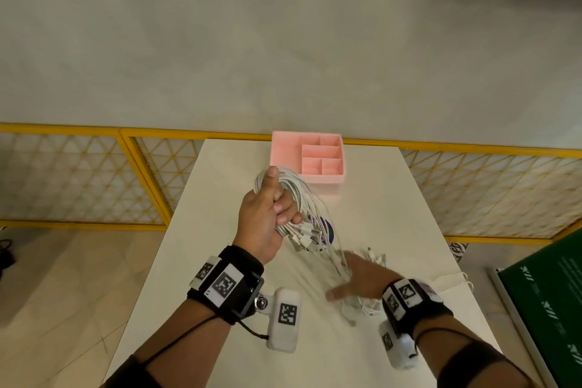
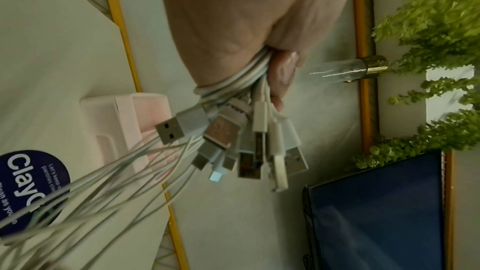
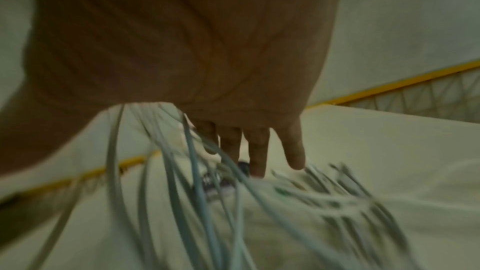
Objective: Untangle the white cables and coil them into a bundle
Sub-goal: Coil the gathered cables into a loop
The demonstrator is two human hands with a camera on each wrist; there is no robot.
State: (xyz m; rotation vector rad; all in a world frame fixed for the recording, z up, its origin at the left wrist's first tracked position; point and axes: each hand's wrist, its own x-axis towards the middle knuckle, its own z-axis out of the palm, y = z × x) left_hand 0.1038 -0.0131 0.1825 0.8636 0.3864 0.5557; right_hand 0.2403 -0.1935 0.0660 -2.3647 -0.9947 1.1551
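My left hand (image 1: 270, 211) is raised above the white table (image 1: 195, 261) and grips a looped bunch of white cables (image 1: 294, 190). In the left wrist view its fingers (image 2: 281, 77) curl round the cable bundle (image 2: 233, 81), and several USB plugs (image 2: 233, 137) fan out below the fist. Long strands (image 1: 330, 246) trail down from the bunch to the table. My right hand (image 1: 359, 277) is blurred, low over the table, fingers straight and spread among the trailing strands (image 3: 202, 202). Loose cable ends (image 1: 374, 257) lie just past it.
A pink divided organiser tray (image 1: 338, 179) stands at the table's far middle. A dark blue round sticker (image 1: 327, 228) lies under the cables. A yellow-framed lattice fence (image 1: 94, 173) runs behind the table. A green board (image 1: 548, 302) leans at the right.
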